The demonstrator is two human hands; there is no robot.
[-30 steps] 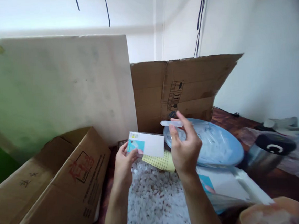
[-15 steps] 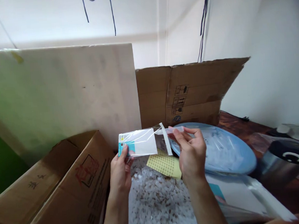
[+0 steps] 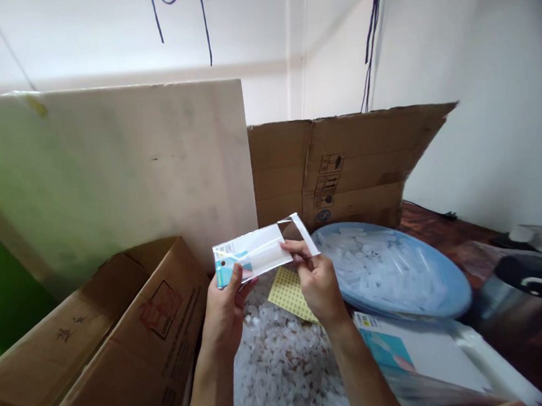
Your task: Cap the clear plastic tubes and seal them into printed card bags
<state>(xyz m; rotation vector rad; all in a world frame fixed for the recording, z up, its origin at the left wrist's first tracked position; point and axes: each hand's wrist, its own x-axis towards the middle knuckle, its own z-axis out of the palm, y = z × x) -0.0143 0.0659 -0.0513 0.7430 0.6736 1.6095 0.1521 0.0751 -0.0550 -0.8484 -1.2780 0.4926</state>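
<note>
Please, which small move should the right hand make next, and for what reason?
Perhaps draw the right hand back from the clear packet, since its fingers overlap the end with the unfolded flap and the left hand grips the opposite end.

There were two hands (image 3: 223, 307) (image 3: 323, 289), one held packet (image 3: 265, 246), one yellow sheet (image 3: 290, 294), one blue tray (image 3: 460, 285), one black-lidded steel vessel (image 3: 510, 319).

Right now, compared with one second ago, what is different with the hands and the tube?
The right hand moved left, from in front of the basin to the open end of the packet, bringing the tube. The tube now seems to lie inside, faint under the plastic; whether the fingers have released it, I cannot tell. The left hand still holds the packet; basin and carton stayed.
</note>
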